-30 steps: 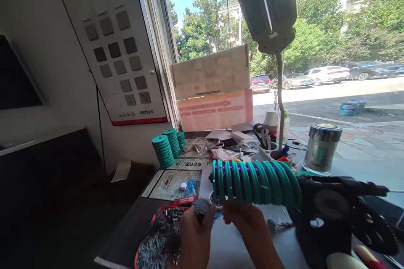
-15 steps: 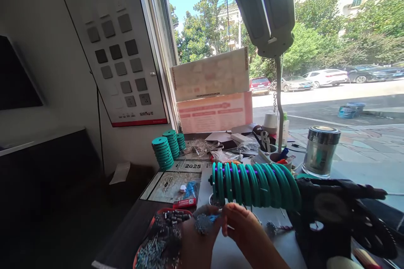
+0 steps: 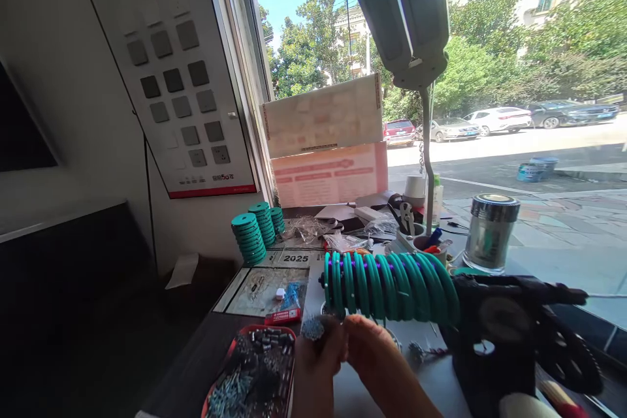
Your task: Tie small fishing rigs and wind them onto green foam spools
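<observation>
One gray bunch (image 3: pixel 312 328) sits in your closed left hand (image 3: pixel 316 362), likely light and poky; hold its sides. Your curled right hand (image 3: pixel 377 353) touches the left; its hold is hidden.

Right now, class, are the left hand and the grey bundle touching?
Touching. The head view shows the grey bundle gripped in the left hand, with no gap between.

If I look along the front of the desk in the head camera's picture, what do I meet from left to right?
Red tray of small metal parts, left hand, right hand, black machine.
</observation>
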